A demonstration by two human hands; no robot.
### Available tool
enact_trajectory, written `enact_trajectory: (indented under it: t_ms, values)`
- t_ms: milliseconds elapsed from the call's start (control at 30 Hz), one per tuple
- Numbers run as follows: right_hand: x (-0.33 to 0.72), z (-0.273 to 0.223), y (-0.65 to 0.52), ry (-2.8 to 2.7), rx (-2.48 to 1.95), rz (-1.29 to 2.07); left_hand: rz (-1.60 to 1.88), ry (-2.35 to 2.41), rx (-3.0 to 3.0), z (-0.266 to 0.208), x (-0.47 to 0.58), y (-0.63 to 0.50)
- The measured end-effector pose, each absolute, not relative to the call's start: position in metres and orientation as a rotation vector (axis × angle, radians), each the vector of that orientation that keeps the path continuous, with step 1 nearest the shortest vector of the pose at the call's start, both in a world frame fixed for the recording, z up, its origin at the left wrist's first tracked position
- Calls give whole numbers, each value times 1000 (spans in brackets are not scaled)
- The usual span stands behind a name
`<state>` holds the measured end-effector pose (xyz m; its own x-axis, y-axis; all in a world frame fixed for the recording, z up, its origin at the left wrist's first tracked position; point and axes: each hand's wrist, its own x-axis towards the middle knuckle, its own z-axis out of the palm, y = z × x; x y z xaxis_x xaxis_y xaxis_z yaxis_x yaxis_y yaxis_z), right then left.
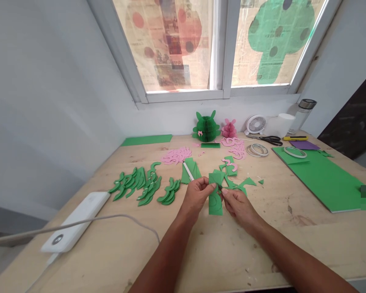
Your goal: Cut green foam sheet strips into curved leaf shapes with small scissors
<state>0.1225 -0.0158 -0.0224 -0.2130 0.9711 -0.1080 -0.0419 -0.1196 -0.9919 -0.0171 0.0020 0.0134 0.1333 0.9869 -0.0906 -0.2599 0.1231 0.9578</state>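
A green paper strip (215,205) with a curved outline drawn on it stands upright between my hands, above the table. My left hand (198,193) pinches its left edge between thumb and fingers. My right hand (236,203) is closed at the strip's right edge; a small dark thing shows at its fingertips, too hidden to name. Green paper scraps (247,182) lie just behind my right hand. Beyond my left hand, a white pen (188,171) rests on a green paper piece (196,168).
Stacked green curved cutouts (149,189) lie left, pink cutouts (177,155) farther back. A white power bank (76,221) trails a cable (122,215). Behind stand green (206,129) and pink (229,129) paper figures and a fan (256,123). Scissors (270,140), tape rolls (259,149) and green sheets (320,179) lie right.
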Motion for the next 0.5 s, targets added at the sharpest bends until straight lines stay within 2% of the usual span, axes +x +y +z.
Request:
enact_trajectory:
  t_ms: [500]
  values:
    - [121, -23, -16, -1268, -1147, 1451, 1191, 1026, 980, 14, -17, 3]
